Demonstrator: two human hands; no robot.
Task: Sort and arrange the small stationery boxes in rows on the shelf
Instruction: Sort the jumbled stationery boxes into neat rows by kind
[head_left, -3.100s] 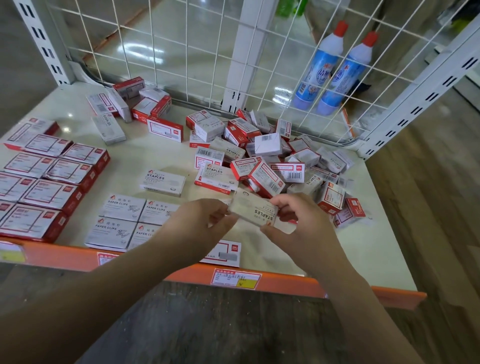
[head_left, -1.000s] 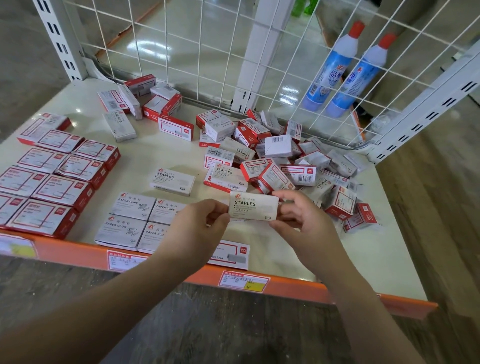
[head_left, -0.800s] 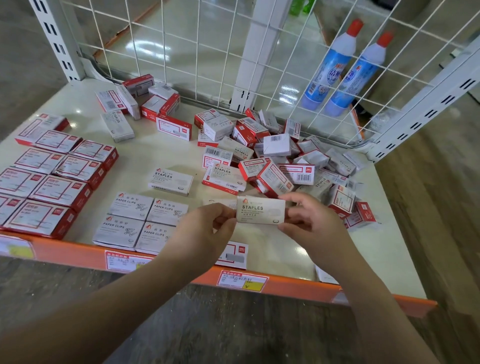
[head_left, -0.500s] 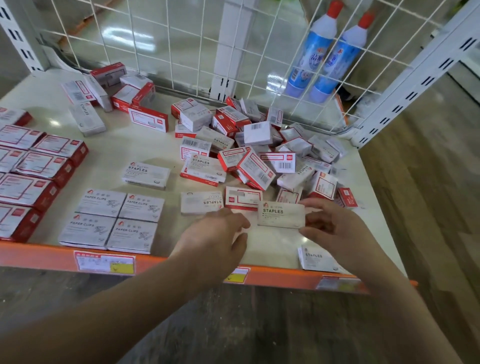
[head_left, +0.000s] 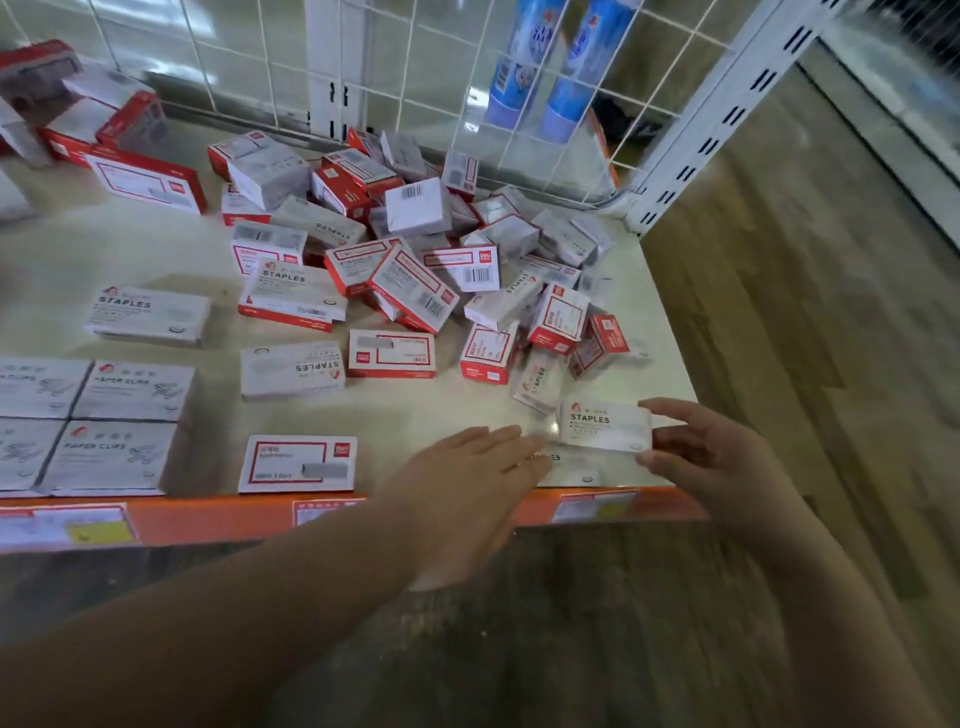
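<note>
**White staples box held at the near right corner of the shelf**

The right hand (head_left: 711, 457) pinches a white staples box (head_left: 605, 426) by its right end, thumb at the near edge and fingers along the far edge, label facing up. The box sits low over the near right corner of the shelf (head_left: 447, 410), just above another white staples box (head_left: 569, 470) that lies flat against the orange front rail (head_left: 218, 517); whether the 2 boxes touch cannot be told. The left hand (head_left: 467, 483) is flat with its fingers straight and close together, fingertips at the left end of the held box and covering part of the lower one.

To the left along the near edge lies a red-framed box (head_left: 297, 464), and further left 4 paper clips boxes (head_left: 111, 457) sit in a tidy block of 2 by 2. Behind them, 1 staples box (head_left: 148, 316) lies alone, and another upside-down staples box (head_left: 292, 370) lies just beside a red box (head_left: 391, 353). A loose heap of red and white boxes (head_left: 410, 249) fills the far right of the shelf, up to the wire mesh back (head_left: 426, 78). 2 blue bottles (head_left: 540, 67) stand behind the mesh
</note>
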